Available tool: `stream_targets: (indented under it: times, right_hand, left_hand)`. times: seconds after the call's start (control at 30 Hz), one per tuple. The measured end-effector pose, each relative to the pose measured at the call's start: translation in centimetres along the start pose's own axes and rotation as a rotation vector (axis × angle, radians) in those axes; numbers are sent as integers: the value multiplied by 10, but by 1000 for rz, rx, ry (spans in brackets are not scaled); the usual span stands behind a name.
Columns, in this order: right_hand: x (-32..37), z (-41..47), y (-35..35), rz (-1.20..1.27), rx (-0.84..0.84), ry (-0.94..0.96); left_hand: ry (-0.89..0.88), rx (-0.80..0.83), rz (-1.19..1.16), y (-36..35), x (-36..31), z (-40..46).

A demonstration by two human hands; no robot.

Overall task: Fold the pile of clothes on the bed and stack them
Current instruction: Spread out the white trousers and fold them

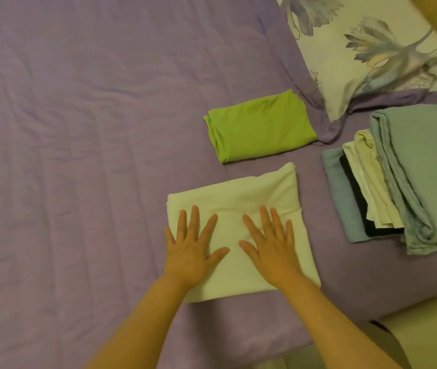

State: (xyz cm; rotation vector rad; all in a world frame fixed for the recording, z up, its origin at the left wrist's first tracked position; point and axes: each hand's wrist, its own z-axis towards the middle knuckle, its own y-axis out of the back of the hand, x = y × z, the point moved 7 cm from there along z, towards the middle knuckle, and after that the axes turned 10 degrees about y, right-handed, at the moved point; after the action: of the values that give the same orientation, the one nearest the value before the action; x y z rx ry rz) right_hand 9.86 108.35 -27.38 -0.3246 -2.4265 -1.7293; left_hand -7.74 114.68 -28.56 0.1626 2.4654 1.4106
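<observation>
Hands flat, fingers spread, left hand [190, 251] and right hand [272, 249] pressing folded white cloth [234, 198] beneath them

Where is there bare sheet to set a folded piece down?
Widest free patch: purple sheet left of the green fold and white fold. A narrow strip separates those folds. Crowded on the right: stack and pillow.

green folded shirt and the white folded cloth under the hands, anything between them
Nothing: in the head view only a bare strip of purple sheet separates the green folded shirt from the white folded cloth.
</observation>
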Motion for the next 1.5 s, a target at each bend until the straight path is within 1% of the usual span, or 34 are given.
stream_targets:
  times: [0.1,0.13,0.17,0.23,0.27,0.33,0.4,0.47,0.53,0.6,0.7,0.73,0.83,0.93,1.0,1.07,1.17,1.23,1.33,1.43,1.5]
  right_hand:
    - [-6,6,-13,-62,74,-12]
    - [-6,6,-11,-69,71,-19]
    - [-2,5,-6,-66,56,-20]
    - [14,10,9,-43,-7,26]
    - [26,17,15,-34,-30,82]
    - [59,41,24,-35,-30,250]
    - [95,70,30,-29,-19,384]
    - [124,97,33,-4,-8,445]
    - [143,121,31,25,27,444]
    - [148,140,27,67,67,371]
    - [146,152,30,215,52,228]
    - [146,154,30,231,54,197]
    - [149,160,29,185,119,132]
    - [151,165,35,149,155,132]
    - [152,168,46,177,102,144]
    - [151,172,56,275,21,127]
    - [147,181,60,358,-73,70]
    - [146,185,54,282,-85,66]
    - [154,182,39,151,-60,176]
    - [151,163,39,89,-126,296]
    - [133,134,36,-22,-121,298]
  left_hand:
    - [-10,-20,-51,4,4,0]
    - [21,-40,-90,6,8,-4]
    - [86,-55,-179,7,15,-11]
    - [261,-40,-488,6,30,-29]
    - [322,-21,-666,3,36,-38]
    - [389,29,-981,-4,45,-56]
    - [485,127,-1152,-15,56,-69]
    - [527,212,-1191,-24,62,-78]
    - [512,253,-1226,-28,63,-84]
    - [497,259,-1272,-27,63,-88]
    - [474,259,-1331,-24,64,-90]
    - [460,256,-1345,-24,64,-91]
    - [437,249,-1401,-23,61,-94]
    - [428,229,-1419,-23,58,-95]
    - [445,210,-1405,-25,59,-96]
    - [468,194,-1369,-29,63,-97]
    - [436,198,-1346,-30,65,-97]
    - [395,206,-1318,-32,66,-97]
    - [375,230,-1240,-36,72,-91]
    - [379,301,-1238,-36,76,-81]
    - [373,357,-1260,-34,77,-78]
